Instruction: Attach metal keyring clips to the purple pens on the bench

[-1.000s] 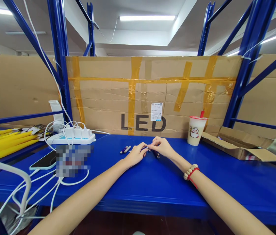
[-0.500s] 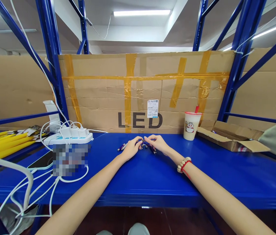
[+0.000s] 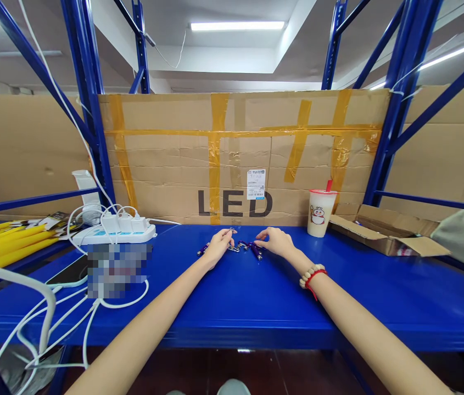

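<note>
Several small purple flashlights [image 3: 251,249] with silver ends and key chains lie in a cluster on the blue table [image 3: 256,307], far in front of me. My left hand [image 3: 217,244] rests at the cluster's left side, its fingertips pinched on a tiny piece that I cannot make out. One more purple flashlight [image 3: 202,250] lies just left of that hand. My right hand [image 3: 276,242] sits at the cluster's right side, fingers curled and close together over the nearest pieces. A bead bracelet with a red cord [image 3: 311,274] is on my right wrist.
A cardboard sheet marked LED [image 3: 235,164] walls off the back. A drink cup with a red straw [image 3: 319,212] and an open cardboard box [image 3: 384,233] stand at the right. A power strip with chargers [image 3: 112,230], white cables, a phone [image 3: 69,271] and yellow tubes [image 3: 9,241] lie at the left.
My hands have drawn apart: a second ago their fingertips met over one piece, now they sit on either side of the cluster. The view has tilted slightly.
</note>
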A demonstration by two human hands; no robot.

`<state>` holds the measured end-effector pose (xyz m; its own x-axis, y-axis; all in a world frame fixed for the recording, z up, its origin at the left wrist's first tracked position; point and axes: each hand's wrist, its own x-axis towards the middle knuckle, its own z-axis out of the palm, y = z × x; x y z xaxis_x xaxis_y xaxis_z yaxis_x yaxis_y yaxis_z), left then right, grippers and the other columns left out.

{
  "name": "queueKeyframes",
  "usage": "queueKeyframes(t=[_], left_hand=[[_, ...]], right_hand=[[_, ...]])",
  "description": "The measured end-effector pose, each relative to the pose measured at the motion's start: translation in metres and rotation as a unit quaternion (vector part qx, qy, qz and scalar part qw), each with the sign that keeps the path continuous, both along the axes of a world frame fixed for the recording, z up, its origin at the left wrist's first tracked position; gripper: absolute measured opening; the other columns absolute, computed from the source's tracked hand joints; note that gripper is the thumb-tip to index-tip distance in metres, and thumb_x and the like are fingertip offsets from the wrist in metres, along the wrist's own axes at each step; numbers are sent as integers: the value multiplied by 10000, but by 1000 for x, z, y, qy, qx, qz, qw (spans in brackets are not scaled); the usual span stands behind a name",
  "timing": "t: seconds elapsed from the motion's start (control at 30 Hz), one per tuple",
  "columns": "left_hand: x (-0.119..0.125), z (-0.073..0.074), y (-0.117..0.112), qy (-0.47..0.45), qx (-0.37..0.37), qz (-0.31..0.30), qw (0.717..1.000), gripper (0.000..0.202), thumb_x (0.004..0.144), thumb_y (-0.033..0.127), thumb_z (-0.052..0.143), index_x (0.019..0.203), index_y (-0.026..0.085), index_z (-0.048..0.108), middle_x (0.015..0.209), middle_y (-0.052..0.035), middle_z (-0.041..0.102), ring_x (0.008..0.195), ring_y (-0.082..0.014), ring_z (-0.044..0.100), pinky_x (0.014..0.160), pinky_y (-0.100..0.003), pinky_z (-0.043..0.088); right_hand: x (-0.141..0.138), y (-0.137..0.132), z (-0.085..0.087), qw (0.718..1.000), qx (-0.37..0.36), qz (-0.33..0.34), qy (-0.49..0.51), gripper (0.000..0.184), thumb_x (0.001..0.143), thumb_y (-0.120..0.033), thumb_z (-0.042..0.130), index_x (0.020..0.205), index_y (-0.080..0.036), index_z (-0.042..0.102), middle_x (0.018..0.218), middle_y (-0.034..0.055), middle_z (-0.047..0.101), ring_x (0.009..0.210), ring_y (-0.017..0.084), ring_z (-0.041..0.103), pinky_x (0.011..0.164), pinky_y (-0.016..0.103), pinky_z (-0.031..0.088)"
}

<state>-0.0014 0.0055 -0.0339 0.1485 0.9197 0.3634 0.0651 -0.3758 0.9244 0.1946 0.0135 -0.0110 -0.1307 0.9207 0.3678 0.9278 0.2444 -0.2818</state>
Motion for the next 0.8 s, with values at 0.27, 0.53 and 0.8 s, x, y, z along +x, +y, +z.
queueKeyframes(t=[0.27,0.53,0.8], left_hand=[[-1,1,-1,-55,-57,12,997,348,657,430,642,688,175,408,514,80,378,423,-33,319,429,-181,237],[3,4,-7,-77,-94,-14,993,256,664,216,591,679,192,337,499,93,355,391,-22,295,411,-175,225],[3,10,-10,-96,-120,-5,988,148,672,188,506,657,177,359,534,67,414,369,-16,298,387,-178,218]], right_hand=[[-1,0,2,997,-60,-39,-32,147,659,-326,648,765,-261,727,860,31,710,843,206,635,622,260,426],[-2,3,0,996,-80,-39,-13,132,630,-296,648,724,-238,721,837,43,710,812,213,639,609,272,424],[-6,2,-1,996,-81,-31,0,116,629,-247,657,725,-240,723,853,42,712,864,223,639,622,265,424]])
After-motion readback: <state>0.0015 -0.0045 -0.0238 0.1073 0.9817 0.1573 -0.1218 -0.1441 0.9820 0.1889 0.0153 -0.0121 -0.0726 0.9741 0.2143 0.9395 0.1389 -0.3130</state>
